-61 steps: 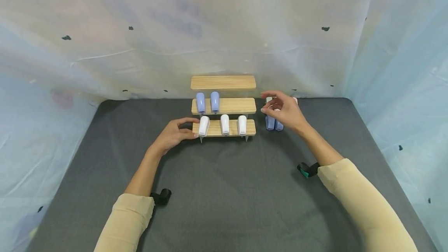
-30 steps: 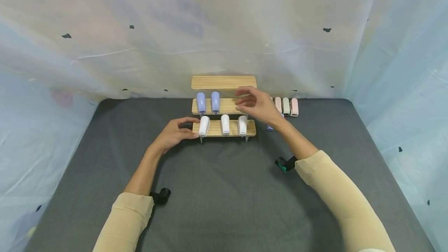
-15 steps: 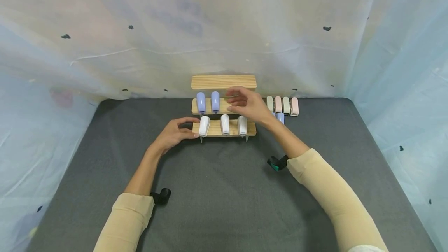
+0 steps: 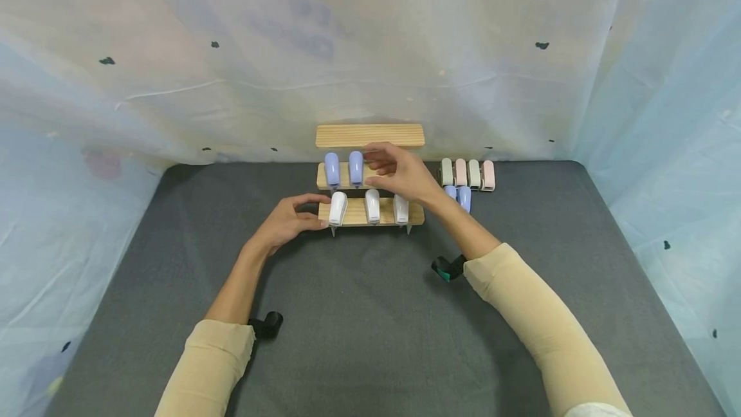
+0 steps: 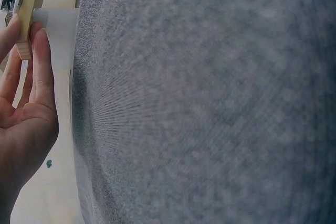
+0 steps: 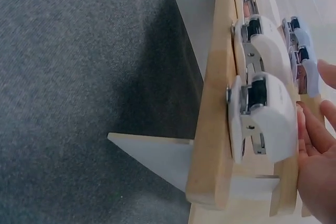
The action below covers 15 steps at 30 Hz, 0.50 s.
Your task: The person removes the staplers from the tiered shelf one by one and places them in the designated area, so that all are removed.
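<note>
A three-tier wooden display stand (image 4: 382, 212) stands at the back middle. My left hand (image 4: 287, 222) pinches the left end of its lowest board, thumb above and fingers beneath in the left wrist view. On that board sit three white hole punches (image 4: 372, 206), with metal bases and dark springs (image 6: 257, 93) in the right wrist view. Two blue hole punches (image 4: 332, 169) stand at the left of the middle board. My right hand (image 4: 405, 176) hovers over this board, thumb and fingers apart, fingertips right beside the second blue punch (image 4: 356, 168). Nothing shows between its fingers.
Right of the stand, green and pink hole punches (image 4: 473, 174) are lined up in a row. Two more blue hole punches (image 4: 464, 198) lie in front of them. The top board (image 4: 370, 136) bears nothing. A dark grey cloth (image 4: 359, 320) covers the table, with a pale curtain behind.
My right hand has moved left from the row of hole punches to the middle board, beside the second blue punch. My left hand has stayed on the stand's end.
</note>
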Tool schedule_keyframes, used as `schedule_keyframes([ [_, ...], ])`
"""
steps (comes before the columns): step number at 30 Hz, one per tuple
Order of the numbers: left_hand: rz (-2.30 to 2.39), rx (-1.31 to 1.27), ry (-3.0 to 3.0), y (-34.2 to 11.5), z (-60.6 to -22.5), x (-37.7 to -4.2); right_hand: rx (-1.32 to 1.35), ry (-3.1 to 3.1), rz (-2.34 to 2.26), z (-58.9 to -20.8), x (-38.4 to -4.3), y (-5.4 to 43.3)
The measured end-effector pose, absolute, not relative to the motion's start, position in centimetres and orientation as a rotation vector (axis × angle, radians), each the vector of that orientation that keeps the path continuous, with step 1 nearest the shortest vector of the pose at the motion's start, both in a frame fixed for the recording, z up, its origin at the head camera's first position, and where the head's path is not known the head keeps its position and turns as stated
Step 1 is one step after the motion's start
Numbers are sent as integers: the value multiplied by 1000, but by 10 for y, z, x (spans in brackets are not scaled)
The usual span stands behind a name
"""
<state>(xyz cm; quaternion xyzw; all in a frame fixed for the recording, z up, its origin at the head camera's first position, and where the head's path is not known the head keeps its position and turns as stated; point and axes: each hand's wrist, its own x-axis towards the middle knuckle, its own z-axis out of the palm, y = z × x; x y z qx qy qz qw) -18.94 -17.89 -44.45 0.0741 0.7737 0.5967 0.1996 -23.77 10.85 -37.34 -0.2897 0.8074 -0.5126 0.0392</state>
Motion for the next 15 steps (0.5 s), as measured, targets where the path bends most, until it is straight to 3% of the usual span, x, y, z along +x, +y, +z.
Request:
schedule_keyframes([
  [15, 1678, 212, 2157, -180, -444, -189, -872, 2542, -1455, -375, -241, 93],
])
